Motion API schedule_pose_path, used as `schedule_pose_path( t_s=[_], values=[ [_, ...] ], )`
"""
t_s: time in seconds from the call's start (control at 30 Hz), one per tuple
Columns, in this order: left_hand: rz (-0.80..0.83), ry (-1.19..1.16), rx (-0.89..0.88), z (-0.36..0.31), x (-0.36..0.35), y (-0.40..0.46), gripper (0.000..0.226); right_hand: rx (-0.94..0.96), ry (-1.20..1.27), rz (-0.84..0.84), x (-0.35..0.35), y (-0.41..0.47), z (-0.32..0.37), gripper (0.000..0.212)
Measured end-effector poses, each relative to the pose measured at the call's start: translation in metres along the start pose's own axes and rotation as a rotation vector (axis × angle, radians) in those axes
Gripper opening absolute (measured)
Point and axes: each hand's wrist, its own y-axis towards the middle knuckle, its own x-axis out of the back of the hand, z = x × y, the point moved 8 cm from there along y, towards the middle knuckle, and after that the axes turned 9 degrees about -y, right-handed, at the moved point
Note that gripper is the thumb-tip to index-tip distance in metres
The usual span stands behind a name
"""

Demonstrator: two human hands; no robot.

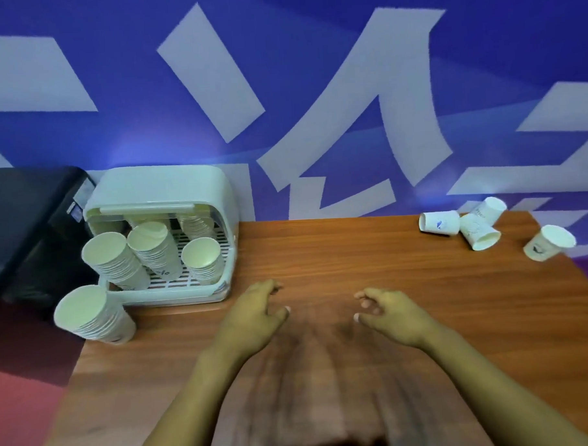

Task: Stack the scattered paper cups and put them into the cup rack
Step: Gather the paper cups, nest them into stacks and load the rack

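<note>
Several white paper cups lie scattered at the table's far right: one on its side [438,222], two more tipped next to it [480,235] [491,210], and one [549,242] apart near the right edge. The pale cup rack [156,185] stands at the far left with several cup stacks [154,249] inside. Another stack [93,316] stands on the table just outside it. My left hand [256,317] and my right hand [389,311] hover over the middle of the table, fingers loosely curled, holding nothing.
The wooden table [321,255] ends against a blue wall with white lettering. A black object [26,221] sits left of the rack, beyond the table's left edge. Red floor shows at the lower left.
</note>
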Motion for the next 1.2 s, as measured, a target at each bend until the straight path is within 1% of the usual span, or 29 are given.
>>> schedule_pose_path(
  t_s=[0.17, 0.27, 0.37, 0.5, 0.63, 0.77, 0.87, 0.93, 1.07, 1.2],
  values=[
    [0.102, 0.039, -0.012, -0.07, -0.101, 0.012, 0.039, -0.048, 0.069, -0.001, 0.034, -0.032, -0.104, 0.039],
    [0.152, 0.04, -0.04, -0.102, -0.144, 0.015, 0.039, -0.078, 0.055, -0.001, 0.049, -0.043, -0.147, 0.039],
    [0.176, 0.071, -0.017, -0.109, -0.16, 0.018, 0.038, -0.08, 0.067, -0.001, 0.057, -0.043, -0.166, 0.039],
    [0.179, 0.1, -0.004, -0.11, -0.157, 0.037, 0.038, -0.08, 0.077, -0.002, 0.06, -0.04, -0.175, 0.037],
    [0.164, 0.058, -0.047, -0.121, -0.164, 0.068, 0.036, -0.1, 0.042, 0.004, 0.064, -0.04, -0.19, 0.025],
    [0.218, 0.061, -0.067, -0.129, -0.191, 0.091, 0.038, -0.152, 0.054, -0.026, 0.084, -0.029, -0.225, 0.022],
    [0.252, 0.081, -0.04, -0.131, -0.203, 0.098, 0.041, -0.16, 0.046, -0.017, 0.093, -0.02, -0.248, 0.026],
    [0.226, 0.102, -0.021, -0.131, -0.203, 0.107, 0.045, -0.179, 0.034, -0.017, 0.101, -0.01, -0.265, 0.03],
    [0.139, 0.167, -0.007, -0.149, -0.205, 0.136, 0.051, -0.179, -0.031, -0.039, 0.125, 0.016, -0.296, 0.05],
    [0.153, 0.261, 0.007, -0.173, -0.234, 0.176, 0.056, -0.181, 0.003, -0.107, 0.152, 0.046, -0.325, 0.058]
  ],
)
